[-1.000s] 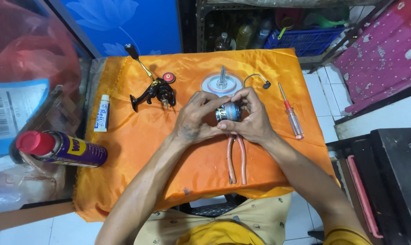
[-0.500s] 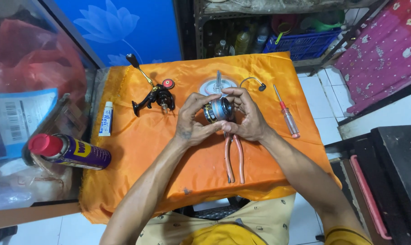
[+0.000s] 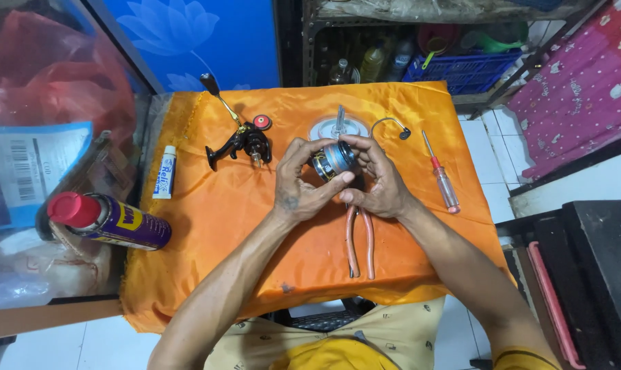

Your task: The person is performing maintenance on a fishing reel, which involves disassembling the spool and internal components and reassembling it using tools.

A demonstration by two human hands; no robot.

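Observation:
Both hands hold a small round fishing-reel spool (image 3: 332, 162), silver-blue with a dark gold-trimmed rim, above the middle of an orange cloth (image 3: 235, 226). My left hand (image 3: 300, 185) cups it from the left, thumb across its lower edge. My right hand (image 3: 377, 179) wraps it from the right, fingers curled over the top. Just behind the hands a pale round part with an upright shaft (image 3: 339, 123) stands on the cloth. To the left lies the black reel body (image 3: 245, 140) with its crank handle and red knob.
Pliers with reddish handles (image 3: 359, 236) lie below my hands. A red-handled screwdriver (image 3: 442, 175) and a bent wire bail (image 3: 391, 125) lie to the right. A small white tube (image 3: 165, 173) and a blue-and-yellow spray can with red cap (image 3: 108, 219) sit left. Shelves with bottles stand behind.
Both hands stay on the spool and have shifted their grip slightly, the spool now turned so its rim faces more to the left. The camera view drifted a little.

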